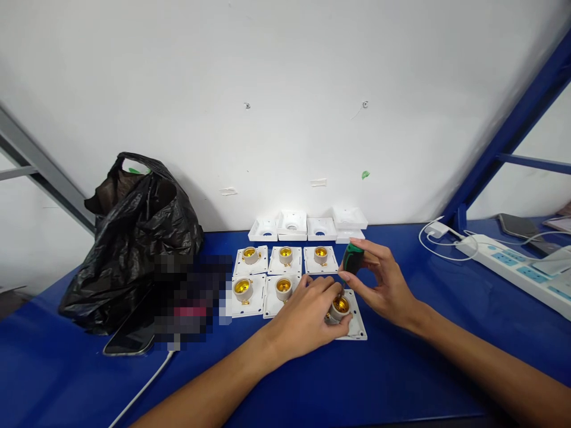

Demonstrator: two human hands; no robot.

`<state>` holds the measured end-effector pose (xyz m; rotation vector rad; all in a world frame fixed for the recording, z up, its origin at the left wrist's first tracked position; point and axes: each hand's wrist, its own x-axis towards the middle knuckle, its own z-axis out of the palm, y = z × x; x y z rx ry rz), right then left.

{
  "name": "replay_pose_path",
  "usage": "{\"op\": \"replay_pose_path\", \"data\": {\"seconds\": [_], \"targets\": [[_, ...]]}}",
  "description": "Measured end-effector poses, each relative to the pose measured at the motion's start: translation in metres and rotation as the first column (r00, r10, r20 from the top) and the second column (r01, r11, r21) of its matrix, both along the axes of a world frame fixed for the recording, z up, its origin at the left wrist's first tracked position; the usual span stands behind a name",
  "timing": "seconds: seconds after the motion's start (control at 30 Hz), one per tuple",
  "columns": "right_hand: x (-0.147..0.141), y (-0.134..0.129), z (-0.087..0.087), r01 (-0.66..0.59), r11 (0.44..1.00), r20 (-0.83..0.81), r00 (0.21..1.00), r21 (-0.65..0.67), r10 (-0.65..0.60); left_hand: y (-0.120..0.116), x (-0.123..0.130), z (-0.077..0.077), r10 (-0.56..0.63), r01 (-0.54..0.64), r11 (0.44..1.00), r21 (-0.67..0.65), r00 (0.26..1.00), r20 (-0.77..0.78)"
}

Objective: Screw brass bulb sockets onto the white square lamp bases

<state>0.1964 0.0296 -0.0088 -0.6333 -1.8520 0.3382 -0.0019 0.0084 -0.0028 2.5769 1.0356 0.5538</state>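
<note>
My right hand [387, 285] pinches a short black-and-green screwdriver [353, 259] by its handle, which stands nearly upright. The screwdriver's lower end points down beside a lamp socket [341, 307] with a brass-coloured inside; its tip is hidden by my left fingers. That socket sits on a square white plate [358, 330] on the blue table. Around the socket's side, my left hand [307, 312] closes its fingers and thumb, covering part of the plate. Just left of my hands, several more plates with lamp sockets [284, 289] lie in two rows.
Several white square covers [292, 223] lie along the wall, some stacked. A black plastic bag [138, 249] and a phone [131, 336] with a white cable [147, 383] occupy the left side. At right lies a white power strip [517, 261] with wires, beside a blue frame post [504, 125].
</note>
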Motion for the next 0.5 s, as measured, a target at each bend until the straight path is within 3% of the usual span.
{"op": "replay_pose_path", "data": {"seconds": [0.2, 0.5], "targets": [[-0.0002, -0.0029, -0.0034, 0.029, 0.996, 0.017, 0.999, 0.085, -0.030, -0.0007, 0.0000, -0.0020, 0.011, -0.011, 1.000, 0.014, 1.000, 0.002], [-0.0005, -0.0040, 0.0060, -0.029, 0.992, 0.061, 0.998, 0.123, 0.022, -0.0003, 0.0000, -0.0036, 0.018, -0.018, 1.000, -0.012, 1.000, 0.002]]}}
